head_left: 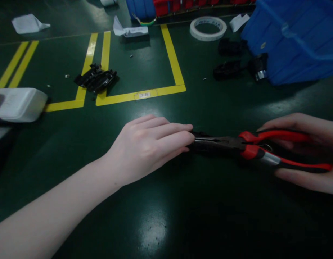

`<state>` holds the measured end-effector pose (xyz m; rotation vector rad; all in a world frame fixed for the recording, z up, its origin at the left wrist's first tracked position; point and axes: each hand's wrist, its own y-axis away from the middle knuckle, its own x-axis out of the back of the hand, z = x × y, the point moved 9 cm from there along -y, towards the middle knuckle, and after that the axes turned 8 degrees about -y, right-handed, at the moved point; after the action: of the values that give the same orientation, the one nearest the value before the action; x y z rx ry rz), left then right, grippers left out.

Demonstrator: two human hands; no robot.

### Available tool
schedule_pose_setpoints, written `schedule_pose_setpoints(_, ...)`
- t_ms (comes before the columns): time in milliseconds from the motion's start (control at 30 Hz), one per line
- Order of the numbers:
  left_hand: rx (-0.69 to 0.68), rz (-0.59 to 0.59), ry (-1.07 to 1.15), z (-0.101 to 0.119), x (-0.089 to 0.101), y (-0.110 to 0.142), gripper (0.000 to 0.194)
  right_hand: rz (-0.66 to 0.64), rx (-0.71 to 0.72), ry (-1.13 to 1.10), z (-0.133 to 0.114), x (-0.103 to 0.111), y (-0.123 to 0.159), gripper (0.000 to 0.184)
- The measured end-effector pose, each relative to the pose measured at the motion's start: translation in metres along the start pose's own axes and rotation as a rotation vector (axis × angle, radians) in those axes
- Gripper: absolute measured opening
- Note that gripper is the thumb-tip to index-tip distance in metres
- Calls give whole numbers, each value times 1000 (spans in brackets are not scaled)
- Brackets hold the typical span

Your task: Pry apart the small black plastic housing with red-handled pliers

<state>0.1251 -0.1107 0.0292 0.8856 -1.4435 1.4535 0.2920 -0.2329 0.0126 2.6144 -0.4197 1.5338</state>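
Observation:
My right hand [304, 151] is wrapped round the handles of red-and-black needle-nose pliers [259, 149], which lie nearly level and point left. The handles are spread somewhat, and the long jaws reach my left fingertips. Over the green table, my left hand [147, 145] has its fingers together and closed on a black part [205, 146] at the jaw tips. Most of that part is hidden by my fingers and the pliers, so its shape is unclear.
Black plastic pieces [96, 78] lie across yellow tape lines at the left. More black pieces [227, 69] sit beside a blue bin [293, 46]. A tape roll [193, 31] and paper scraps [135, 32] lie at the back. A white container [23, 104] stands left.

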Motion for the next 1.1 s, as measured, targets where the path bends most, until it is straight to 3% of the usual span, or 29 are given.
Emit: schedule_pose_setpoints(1100, 54, -47, 128, -7, -9, 0, 13, -4, -58, -37, -1, -1, 1, 53)
